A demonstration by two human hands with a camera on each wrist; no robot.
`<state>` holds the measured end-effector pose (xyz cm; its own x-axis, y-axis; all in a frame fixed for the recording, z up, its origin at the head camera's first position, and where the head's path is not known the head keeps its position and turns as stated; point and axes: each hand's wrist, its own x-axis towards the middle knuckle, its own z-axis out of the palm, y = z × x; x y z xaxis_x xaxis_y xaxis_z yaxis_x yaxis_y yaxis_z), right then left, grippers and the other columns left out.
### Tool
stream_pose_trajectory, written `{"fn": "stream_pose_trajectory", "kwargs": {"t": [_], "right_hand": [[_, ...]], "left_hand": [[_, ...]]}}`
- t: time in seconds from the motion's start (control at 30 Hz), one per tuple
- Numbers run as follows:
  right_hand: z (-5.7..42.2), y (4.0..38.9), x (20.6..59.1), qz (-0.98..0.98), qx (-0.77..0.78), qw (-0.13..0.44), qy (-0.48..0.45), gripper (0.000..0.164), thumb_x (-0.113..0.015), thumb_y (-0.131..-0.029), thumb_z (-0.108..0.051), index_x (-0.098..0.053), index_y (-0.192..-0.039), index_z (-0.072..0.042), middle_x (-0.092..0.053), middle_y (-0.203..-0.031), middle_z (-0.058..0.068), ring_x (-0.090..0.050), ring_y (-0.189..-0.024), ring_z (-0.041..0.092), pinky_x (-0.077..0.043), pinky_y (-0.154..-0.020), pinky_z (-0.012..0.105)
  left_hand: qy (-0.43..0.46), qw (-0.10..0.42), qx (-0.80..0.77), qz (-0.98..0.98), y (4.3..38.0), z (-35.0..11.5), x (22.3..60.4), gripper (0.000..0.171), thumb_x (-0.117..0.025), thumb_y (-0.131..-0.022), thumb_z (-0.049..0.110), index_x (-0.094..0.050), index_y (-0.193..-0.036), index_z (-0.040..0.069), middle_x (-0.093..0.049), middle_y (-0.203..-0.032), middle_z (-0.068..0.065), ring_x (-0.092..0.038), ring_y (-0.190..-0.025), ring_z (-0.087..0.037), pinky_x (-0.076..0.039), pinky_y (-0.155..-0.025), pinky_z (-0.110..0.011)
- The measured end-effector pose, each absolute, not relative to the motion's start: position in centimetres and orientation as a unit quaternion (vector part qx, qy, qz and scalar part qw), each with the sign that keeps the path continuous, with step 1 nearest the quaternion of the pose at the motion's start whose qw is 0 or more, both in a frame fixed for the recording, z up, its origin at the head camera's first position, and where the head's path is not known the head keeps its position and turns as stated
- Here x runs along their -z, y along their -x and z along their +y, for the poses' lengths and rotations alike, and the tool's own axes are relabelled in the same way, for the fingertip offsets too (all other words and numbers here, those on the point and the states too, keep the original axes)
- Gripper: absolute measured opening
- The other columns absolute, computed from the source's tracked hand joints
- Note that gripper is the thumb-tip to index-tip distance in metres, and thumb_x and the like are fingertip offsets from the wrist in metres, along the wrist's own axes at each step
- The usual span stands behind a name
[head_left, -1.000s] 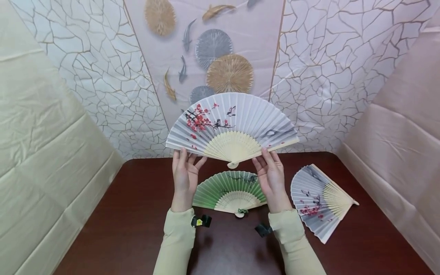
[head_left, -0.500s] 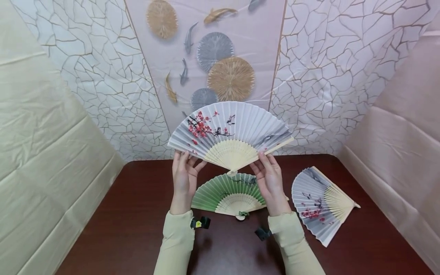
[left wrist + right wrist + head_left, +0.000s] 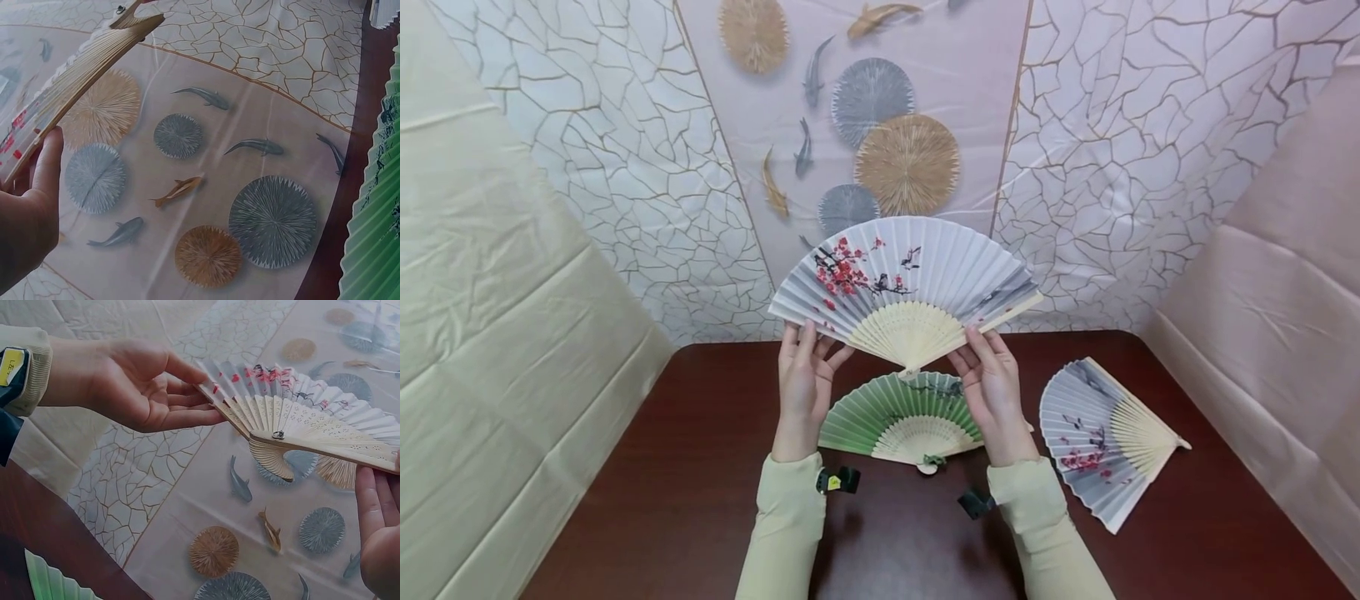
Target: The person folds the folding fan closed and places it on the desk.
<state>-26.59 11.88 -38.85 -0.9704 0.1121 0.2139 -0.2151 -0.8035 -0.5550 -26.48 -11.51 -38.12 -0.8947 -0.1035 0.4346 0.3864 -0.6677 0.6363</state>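
A white folding fan (image 3: pixel 940 275), painted with red blossoms and small birds, is spread wide and held up in the air. My left hand (image 3: pixel 801 379) pinches its left outer rib between thumb and fingers. On the other side my right hand (image 3: pixel 988 379) pinches the right outer rib. The left wrist view shows the thumb of my left hand (image 3: pixel 31 206) along the fan's edge rib (image 3: pixel 106 62). In the right wrist view the fan's ribs (image 3: pixel 312 428) meet at a metal pivot, and my right hand (image 3: pixel 381 537) grips the near rib.
Behind and below lies a spread green folding fan (image 3: pixel 857 421) with a green tassel, on the dark red-brown table (image 3: pixel 685 483). A second grey-white blossom fan (image 3: pixel 1082 433) lies spread at the right. A patterned cloth (image 3: pixel 1075 167) hangs behind, with cloth sides left and right.
The white fan was lowered slightly and its right end drew in a little, then it stayed nearly still. Both hands keep their hold. The fans on the table have not moved.
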Motion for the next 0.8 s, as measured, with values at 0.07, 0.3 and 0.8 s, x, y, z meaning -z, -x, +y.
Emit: {"fn": "stream_pose_trajectory", "kwargs": {"t": [0.07, 0.3, 0.8], "right_hand": [[11.88, 26.65, 38.93, -0.301, -0.946, 0.091, -0.079, 0.009, -0.063, -0.100, -0.007, -0.071, -0.096, -0.008, -0.074, -0.094, 0.008, -0.074, -0.087, 0.017, -0.061, -0.078, 0.028], [11.58, 26.61, 38.88, -0.331, -0.936, 0.095, -0.073, 0.014, -0.060, -0.101, -0.005, -0.071, -0.094, -0.010, -0.073, -0.088, 0.005, -0.073, -0.082, 0.014, -0.060, -0.076, 0.027], [11.19, 26.81, 38.91, -0.359, -0.926, 0.091, -0.078, 0.015, -0.060, -0.101, -0.003, -0.072, -0.095, -0.011, -0.072, -0.088, 0.004, -0.073, -0.082, 0.014, -0.061, -0.076, 0.028]], "left_hand": [[0.185, 0.133, 0.894, -0.386, 26.59, -11.38, 38.19, 0.045, -0.047, -0.109, 0.023, -0.041, -0.152, 0.012, -0.056, -0.141, -0.013, -0.065, -0.111, -0.022, -0.060, -0.087, -0.039], [0.191, 0.130, 0.883, -0.408, 26.98, -11.42, 38.35, 0.043, -0.048, -0.108, 0.021, -0.043, -0.149, 0.007, -0.058, -0.139, -0.015, -0.065, -0.113, -0.025, -0.060, -0.087, -0.040], [0.195, 0.121, 0.877, -0.421, 26.92, -11.65, 38.46, 0.045, -0.051, -0.107, 0.017, -0.043, -0.151, 0.008, -0.058, -0.139, -0.016, -0.065, -0.116, -0.027, -0.060, -0.086, -0.039]]}}
